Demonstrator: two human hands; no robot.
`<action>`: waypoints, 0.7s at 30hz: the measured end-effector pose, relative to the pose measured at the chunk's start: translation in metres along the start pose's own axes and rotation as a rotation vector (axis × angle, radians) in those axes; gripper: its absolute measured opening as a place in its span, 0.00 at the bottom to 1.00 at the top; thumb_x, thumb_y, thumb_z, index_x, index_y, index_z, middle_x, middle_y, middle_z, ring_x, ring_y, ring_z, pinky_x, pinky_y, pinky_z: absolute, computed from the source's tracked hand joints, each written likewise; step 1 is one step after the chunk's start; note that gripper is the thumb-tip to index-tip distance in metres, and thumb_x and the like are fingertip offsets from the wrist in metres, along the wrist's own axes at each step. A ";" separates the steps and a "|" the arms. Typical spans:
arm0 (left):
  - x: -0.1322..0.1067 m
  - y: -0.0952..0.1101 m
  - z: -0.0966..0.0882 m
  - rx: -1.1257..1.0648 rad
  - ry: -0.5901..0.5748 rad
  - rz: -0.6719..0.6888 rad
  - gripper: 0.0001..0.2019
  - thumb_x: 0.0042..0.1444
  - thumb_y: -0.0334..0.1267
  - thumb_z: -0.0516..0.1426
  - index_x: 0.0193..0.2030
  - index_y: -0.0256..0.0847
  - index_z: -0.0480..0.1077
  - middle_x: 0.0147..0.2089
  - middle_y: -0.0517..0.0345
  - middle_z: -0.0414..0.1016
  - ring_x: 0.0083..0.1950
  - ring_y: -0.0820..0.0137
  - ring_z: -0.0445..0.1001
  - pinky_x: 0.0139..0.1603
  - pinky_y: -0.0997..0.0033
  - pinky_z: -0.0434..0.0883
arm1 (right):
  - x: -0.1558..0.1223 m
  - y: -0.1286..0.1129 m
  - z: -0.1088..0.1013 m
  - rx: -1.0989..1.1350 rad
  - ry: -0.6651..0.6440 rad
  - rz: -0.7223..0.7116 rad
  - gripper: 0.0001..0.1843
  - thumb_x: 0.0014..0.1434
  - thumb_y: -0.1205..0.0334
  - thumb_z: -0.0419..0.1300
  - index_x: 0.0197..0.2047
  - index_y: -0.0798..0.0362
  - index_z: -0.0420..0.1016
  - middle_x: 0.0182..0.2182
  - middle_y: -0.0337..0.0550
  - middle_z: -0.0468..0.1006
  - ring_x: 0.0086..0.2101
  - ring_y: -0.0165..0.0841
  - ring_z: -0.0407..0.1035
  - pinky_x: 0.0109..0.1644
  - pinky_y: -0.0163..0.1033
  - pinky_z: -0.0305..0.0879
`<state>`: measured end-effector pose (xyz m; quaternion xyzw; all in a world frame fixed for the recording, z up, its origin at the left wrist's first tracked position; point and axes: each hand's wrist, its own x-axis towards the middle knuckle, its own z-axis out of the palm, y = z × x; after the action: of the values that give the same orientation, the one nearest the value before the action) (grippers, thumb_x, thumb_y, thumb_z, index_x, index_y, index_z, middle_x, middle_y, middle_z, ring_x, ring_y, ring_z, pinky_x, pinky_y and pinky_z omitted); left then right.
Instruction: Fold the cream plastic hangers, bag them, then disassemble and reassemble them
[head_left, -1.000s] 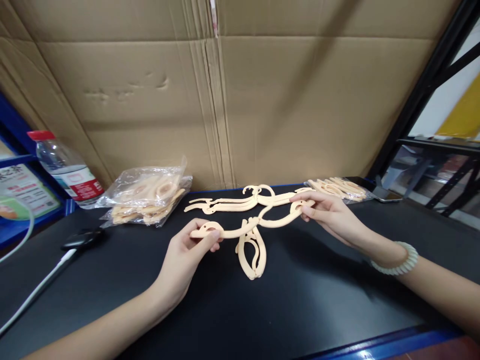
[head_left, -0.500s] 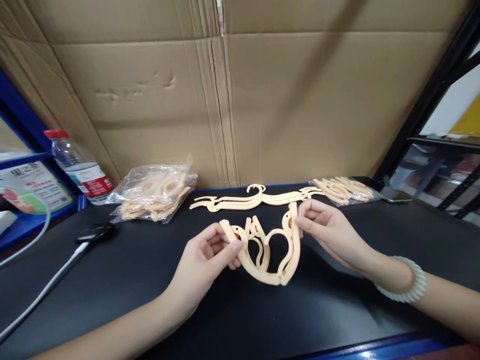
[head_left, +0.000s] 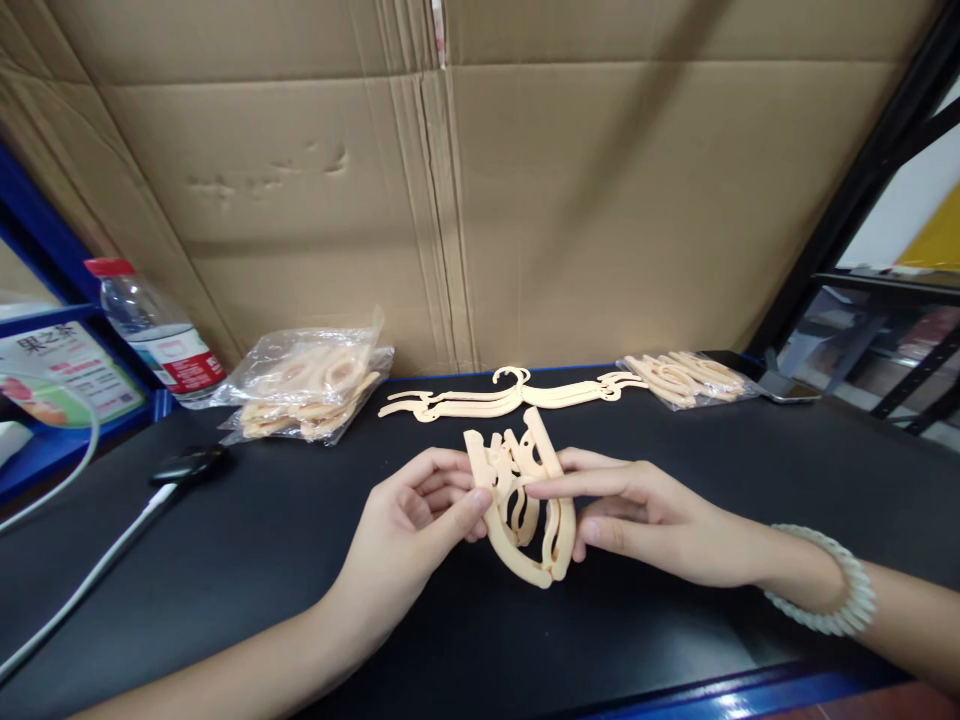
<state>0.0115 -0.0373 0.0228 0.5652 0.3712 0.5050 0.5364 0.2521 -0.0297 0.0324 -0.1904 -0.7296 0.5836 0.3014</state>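
Note:
A cream plastic folding hanger stands folded into a narrow bundle over the black table, held between both hands. My left hand pinches its left arm with thumb and fingers. My right hand grips the right arm, index finger stretched across the front. Behind them an unfolded cream hanger stack lies flat near the table's back edge.
A clear bag of folded hangers lies at back left, and another bag of hangers at back right. A water bottle stands far left. A black device with white cable lies on the left. A cardboard wall rises behind.
The hanger was stretched out flat between my hands a second ago. Both hands have moved inward and folded its arms together into an upright bundle.

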 end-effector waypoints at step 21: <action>0.000 0.003 0.006 0.047 -0.009 -0.067 0.11 0.51 0.38 0.66 0.40 0.38 0.73 0.40 0.52 0.77 0.37 0.66 0.75 0.36 0.66 0.78 | -0.002 -0.007 0.004 -0.220 0.069 -0.051 0.09 0.65 0.59 0.57 0.47 0.51 0.72 0.48 0.47 0.70 0.47 0.34 0.68 0.50 0.42 0.68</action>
<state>0.0170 -0.0391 0.0263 0.5673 0.3994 0.4751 0.5412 0.2513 -0.0353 0.0387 -0.2238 -0.7831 0.4852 0.3181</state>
